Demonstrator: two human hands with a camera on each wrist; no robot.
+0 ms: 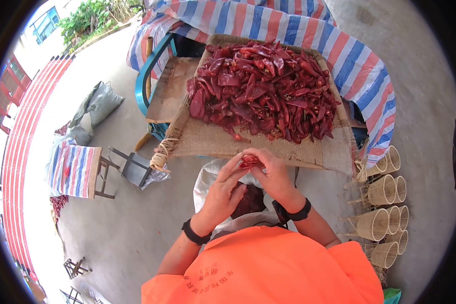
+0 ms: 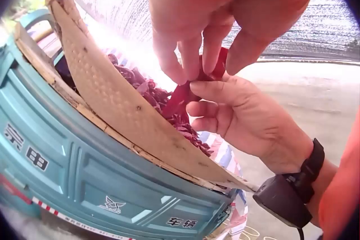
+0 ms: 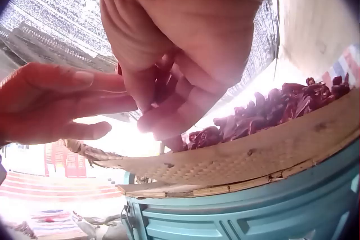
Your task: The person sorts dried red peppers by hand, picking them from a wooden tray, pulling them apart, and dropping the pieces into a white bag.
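In the head view both hands meet over the near edge of a woven tray (image 1: 228,147) heaped with dried red chili peppers (image 1: 263,91). My right hand (image 1: 274,177) pinches a red chili pepper (image 1: 249,161) between thumb and curled fingers; in the right wrist view these fingers partly hide it. The left hand (image 1: 220,195) comes in from the other side, its fingers fairly straight and their tips at the pepper, the thumb standing apart. Below the hands a white sack (image 1: 202,185) gapes, with dark red matter (image 1: 251,200) inside.
The tray rests on a blue-green cart (image 2: 101,161), beside a striped sheet (image 1: 362,71). Several woven baskets (image 1: 372,224) lie at the right. On the left are a small dark stool (image 1: 131,167), a sheet-covered table (image 1: 76,169) and a grey sack (image 1: 104,104).
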